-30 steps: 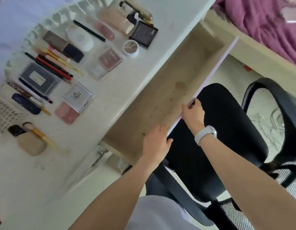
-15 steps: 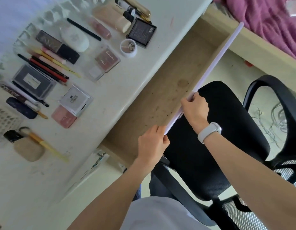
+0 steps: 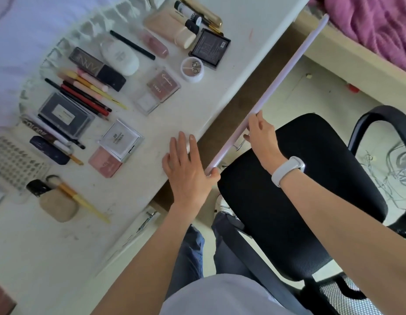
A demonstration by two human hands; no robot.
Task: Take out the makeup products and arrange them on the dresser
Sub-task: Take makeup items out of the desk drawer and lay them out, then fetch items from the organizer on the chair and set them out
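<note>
Several makeup products lie in rows on the white dresser top (image 3: 197, 105): a black square compact (image 3: 210, 48), a round pot (image 3: 192, 68), a pink palette (image 3: 162, 86), pencils (image 3: 84, 94), a white compact (image 3: 120, 138) and a yellow-handled brush (image 3: 79, 198). Only a narrow strip of the brown drawer (image 3: 249, 87) below the top shows, and it holds nothing. My right hand (image 3: 263, 137) grips the top edge of the pale drawer front (image 3: 288, 67). My left hand (image 3: 188, 169) lies flat, fingers straight over the dresser's edge and thumb against the drawer front.
A black office chair (image 3: 299, 178) stands right behind the drawer front. A purple blanket (image 3: 374, 26) lies on the bed at the top right. A perforated white basket (image 3: 13, 162) sits at the dresser's left. A lower drawer with a metal handle (image 3: 147, 219) is below the left hand.
The drawer has slid inward, so much less of its inside shows. My left hand moved from the drawer front onto the dresser's edge. My right hand stayed on the front.
</note>
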